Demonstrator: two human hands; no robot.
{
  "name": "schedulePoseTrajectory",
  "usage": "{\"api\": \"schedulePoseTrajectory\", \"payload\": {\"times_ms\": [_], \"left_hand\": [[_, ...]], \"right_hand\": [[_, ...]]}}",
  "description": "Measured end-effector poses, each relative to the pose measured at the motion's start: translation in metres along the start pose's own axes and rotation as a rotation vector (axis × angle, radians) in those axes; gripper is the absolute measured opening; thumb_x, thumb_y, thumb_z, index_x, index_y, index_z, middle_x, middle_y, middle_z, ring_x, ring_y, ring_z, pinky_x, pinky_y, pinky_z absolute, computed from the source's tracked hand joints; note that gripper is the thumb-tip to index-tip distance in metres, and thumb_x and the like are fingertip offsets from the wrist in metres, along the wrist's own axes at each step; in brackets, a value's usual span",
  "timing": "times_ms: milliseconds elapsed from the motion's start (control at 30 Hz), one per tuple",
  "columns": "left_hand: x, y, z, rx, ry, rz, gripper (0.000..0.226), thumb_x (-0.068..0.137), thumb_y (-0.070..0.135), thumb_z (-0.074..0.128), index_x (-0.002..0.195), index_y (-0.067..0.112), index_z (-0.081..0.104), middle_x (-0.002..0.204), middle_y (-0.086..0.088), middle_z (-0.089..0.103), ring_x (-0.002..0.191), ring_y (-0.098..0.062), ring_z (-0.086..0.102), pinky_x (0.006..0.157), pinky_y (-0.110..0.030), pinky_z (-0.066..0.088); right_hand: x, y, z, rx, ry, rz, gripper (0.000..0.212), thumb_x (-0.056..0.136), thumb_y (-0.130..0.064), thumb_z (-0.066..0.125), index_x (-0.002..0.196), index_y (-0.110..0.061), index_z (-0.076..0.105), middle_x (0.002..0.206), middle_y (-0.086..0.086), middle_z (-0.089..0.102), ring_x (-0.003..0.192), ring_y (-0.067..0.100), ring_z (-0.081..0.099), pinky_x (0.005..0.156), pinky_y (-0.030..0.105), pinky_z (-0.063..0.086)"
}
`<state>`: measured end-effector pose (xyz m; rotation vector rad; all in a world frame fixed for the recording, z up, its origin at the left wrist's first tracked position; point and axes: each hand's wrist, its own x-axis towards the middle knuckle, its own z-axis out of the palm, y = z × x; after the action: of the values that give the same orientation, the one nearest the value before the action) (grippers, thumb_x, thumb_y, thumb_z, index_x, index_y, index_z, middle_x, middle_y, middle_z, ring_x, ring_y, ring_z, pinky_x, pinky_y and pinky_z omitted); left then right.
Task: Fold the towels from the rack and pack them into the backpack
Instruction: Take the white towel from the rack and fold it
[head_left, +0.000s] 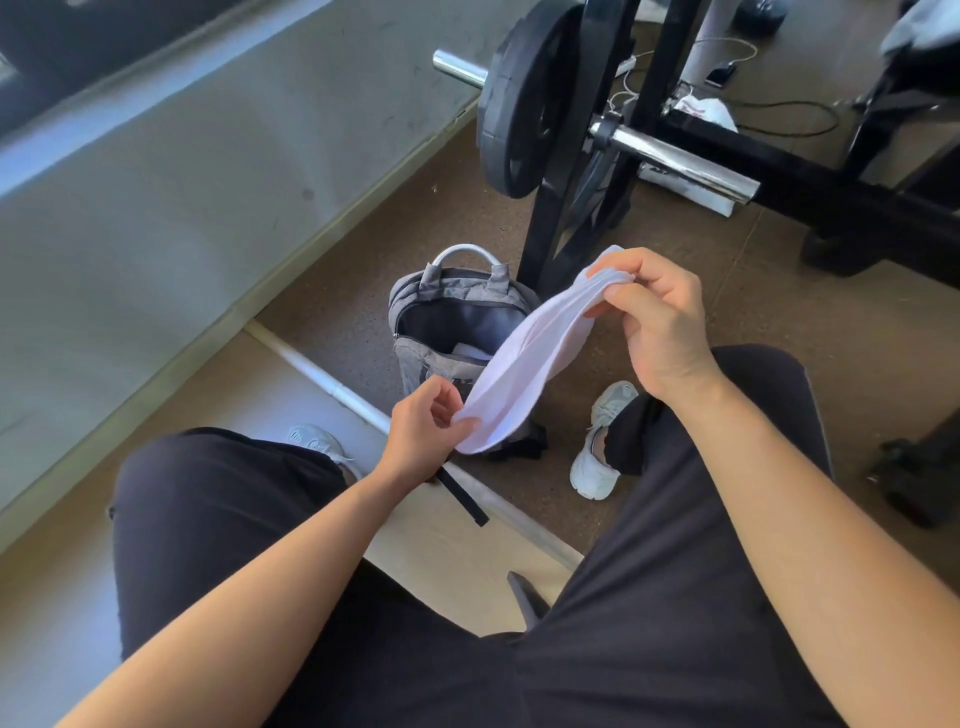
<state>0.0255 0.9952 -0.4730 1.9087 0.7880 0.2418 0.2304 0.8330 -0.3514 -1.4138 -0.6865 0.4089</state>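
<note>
A white towel (524, 358), folded into a long sagging band, hangs between my two hands above the floor. My left hand (423, 428) pinches its near lower end. My right hand (660, 322) pinches its far upper end. Right behind and partly under the towel stands a grey backpack (426, 364) on the floor, its top unzipped and open, with something pale lying inside. I sit with my knees on either side of the bag.
A black weight rack (571, 171) with a barbell and plate (519, 104) stands just behind the backpack. A grey wall ledge (156, 208) runs along the left. My white shoes (597, 441) rest on the brown floor. A phone and cables lie at the back right.
</note>
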Motion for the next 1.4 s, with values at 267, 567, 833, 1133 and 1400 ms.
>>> {"api": "schedulePoseTrajectory", "payload": {"times_ms": [267, 567, 833, 1133, 1400], "left_hand": [[0.003, 0.001, -0.017, 0.023, 0.113, 0.055, 0.022, 0.087, 0.010, 0.077, 0.081, 0.023, 0.060, 0.083, 0.010, 0.065, 0.077, 0.000, 0.058, 0.065, -0.014, 0.044], [0.013, 0.006, -0.040, -0.075, 0.214, 0.001, 0.035, 0.077, -0.013, 0.066, 0.077, 0.022, 0.065, 0.088, 0.002, 0.066, 0.075, 0.000, 0.061, 0.067, -0.019, 0.049], [0.013, 0.009, -0.045, 0.164, 0.240, 0.181, 0.039, 0.070, -0.009, 0.072, 0.091, 0.023, 0.065, 0.094, 0.006, 0.068, 0.085, -0.018, 0.066, 0.073, -0.027, 0.055], [0.011, 0.012, -0.048, 0.223, 0.220, 0.166, 0.021, 0.078, -0.001, 0.065, 0.080, 0.017, 0.076, 0.075, 0.006, 0.066, 0.071, -0.002, 0.059, 0.060, -0.011, 0.037], [0.011, 0.028, -0.056, -0.513, 0.128, -0.291, 0.020, 0.079, 0.016, 0.044, 0.071, 0.008, 0.060, 0.072, -0.006, 0.053, 0.068, -0.016, 0.047, 0.060, -0.031, 0.034]], "right_hand": [[0.006, 0.012, -0.012, -0.196, 0.235, 0.096, 0.014, 0.091, -0.005, 0.059, 0.091, -0.010, 0.072, 0.083, 0.008, 0.070, 0.081, 0.015, 0.068, 0.076, 0.040, 0.059], [0.007, 0.018, -0.017, -0.315, 0.190, 0.147, 0.012, 0.088, -0.006, 0.064, 0.091, -0.014, 0.072, 0.090, 0.008, 0.071, 0.093, 0.022, 0.068, 0.079, 0.050, 0.061], [0.006, 0.020, -0.020, -0.288, 0.209, 0.141, 0.013, 0.085, -0.008, 0.064, 0.091, -0.014, 0.074, 0.090, 0.009, 0.070, 0.094, 0.027, 0.068, 0.077, 0.055, 0.061], [0.010, 0.024, -0.020, -0.435, 0.278, 0.132, 0.011, 0.086, -0.006, 0.064, 0.092, -0.011, 0.071, 0.081, 0.006, 0.071, 0.074, 0.011, 0.070, 0.068, 0.035, 0.061], [0.015, 0.041, -0.026, -0.785, 0.168, 0.130, 0.018, 0.098, -0.029, 0.062, 0.108, -0.016, 0.069, 0.091, -0.003, 0.067, 0.086, 0.012, 0.062, 0.073, 0.026, 0.051]]}}
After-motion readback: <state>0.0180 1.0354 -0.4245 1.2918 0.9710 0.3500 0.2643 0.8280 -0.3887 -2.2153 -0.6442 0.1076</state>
